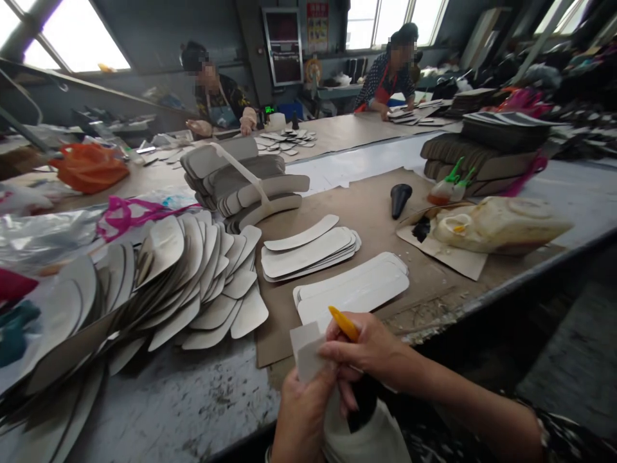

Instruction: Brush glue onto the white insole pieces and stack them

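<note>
Low in the view, my left hand [306, 411] is closed round a pale, flat strip-like piece [308, 347] that points away from me. My right hand [369, 347] grips a yellow-handled tool [344, 323]; its working end is hidden in my fingers. The right thumb and fingertips meet the pale piece beside my left hand. Below them, more pale material [371, 437] hangs near my lap. Just beyond my hands lies a stack of long pale panels [354, 286] with rounded ends. Behind it is a second stack of panels [308, 254].
Fanned-out curved panels [207, 289] cover the left side. A strapped bundle [250, 180] stands behind. On the right are a stained plastic jug [515, 225], green-tipped bottles [448, 186], a black tool [400, 199] and stacked dark panels [482, 154]. Two people work across the table.
</note>
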{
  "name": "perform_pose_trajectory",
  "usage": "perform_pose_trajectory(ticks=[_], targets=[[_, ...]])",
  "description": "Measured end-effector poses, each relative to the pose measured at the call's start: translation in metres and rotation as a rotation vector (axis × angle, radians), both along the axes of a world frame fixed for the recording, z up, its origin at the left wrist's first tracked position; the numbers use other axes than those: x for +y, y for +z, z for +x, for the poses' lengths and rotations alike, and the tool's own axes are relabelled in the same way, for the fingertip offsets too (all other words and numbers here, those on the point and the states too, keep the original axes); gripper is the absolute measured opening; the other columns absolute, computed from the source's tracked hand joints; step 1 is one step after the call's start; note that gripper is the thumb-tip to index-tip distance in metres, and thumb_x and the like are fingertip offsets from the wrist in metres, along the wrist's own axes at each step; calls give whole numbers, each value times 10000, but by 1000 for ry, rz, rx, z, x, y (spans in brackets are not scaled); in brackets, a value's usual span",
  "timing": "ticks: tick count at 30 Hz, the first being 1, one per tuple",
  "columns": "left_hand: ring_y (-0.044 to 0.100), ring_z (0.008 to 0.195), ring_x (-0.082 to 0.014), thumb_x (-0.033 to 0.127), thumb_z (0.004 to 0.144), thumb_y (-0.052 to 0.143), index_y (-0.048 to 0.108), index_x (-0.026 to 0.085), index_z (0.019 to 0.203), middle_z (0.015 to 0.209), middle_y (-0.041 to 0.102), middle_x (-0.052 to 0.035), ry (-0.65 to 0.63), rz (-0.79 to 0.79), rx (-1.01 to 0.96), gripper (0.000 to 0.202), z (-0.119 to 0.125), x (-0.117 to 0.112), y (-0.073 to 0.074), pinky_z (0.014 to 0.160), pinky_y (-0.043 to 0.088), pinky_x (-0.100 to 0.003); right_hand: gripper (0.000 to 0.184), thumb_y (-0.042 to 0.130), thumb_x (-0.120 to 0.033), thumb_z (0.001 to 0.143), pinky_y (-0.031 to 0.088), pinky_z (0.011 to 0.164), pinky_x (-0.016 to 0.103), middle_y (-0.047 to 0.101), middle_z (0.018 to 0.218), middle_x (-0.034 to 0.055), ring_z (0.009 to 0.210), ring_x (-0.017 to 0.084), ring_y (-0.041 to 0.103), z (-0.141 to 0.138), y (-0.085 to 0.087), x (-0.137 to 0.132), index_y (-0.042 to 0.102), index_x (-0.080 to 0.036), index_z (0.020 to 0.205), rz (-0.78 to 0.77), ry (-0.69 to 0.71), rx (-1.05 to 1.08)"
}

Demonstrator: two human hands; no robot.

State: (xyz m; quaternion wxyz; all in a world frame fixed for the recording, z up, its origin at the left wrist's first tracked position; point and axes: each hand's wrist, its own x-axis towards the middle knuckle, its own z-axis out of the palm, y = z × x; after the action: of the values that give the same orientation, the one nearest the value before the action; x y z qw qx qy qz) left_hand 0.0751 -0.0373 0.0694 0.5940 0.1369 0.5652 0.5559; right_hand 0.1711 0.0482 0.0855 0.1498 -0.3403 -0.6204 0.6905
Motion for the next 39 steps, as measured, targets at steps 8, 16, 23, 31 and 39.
perform_pose_trajectory(ticks=[8,16,23,31,39], targets=[[603,498,-178,338,611,710,652,64,786,627,672,-118,59,-7,-95,330,9,-2,-3,502,484,-264,199,483,-311,814,402,579,221,512,638,-22,609,102,474,14,0,8,525,-171,680,424,-125,-97],[611,489,-182,368,568,744,663,67,739,577,668,-94,123,-45,-116,355,21,3,-15,490,508,-263,305,576,-459,734,345,409,200,425,491,-78,420,67,387,19,-17,-6,461,-178,710,-97,-187,50],[573,433,-171,442,566,715,619,110,592,510,632,-85,-88,-27,-140,347,51,-8,-41,439,455,-264,341,697,-412,623,382,447,193,443,579,-60,491,69,431,45,-8,11,459,-182,705,-230,-631,170],[311,341,-36,426,518,753,547,127,746,382,394,88,244,-186,70,429,-20,-14,-39,362,236,-171,249,611,-375,708,249,402,184,367,510,-67,447,59,317,61,13,70,507,-172,609,231,-139,-205],[324,420,-46,429,595,703,484,133,618,449,423,59,143,-168,204,369,-48,25,-31,410,234,-189,245,550,-329,749,231,431,209,417,483,-48,452,83,368,-19,0,79,533,-174,559,546,394,-454]])
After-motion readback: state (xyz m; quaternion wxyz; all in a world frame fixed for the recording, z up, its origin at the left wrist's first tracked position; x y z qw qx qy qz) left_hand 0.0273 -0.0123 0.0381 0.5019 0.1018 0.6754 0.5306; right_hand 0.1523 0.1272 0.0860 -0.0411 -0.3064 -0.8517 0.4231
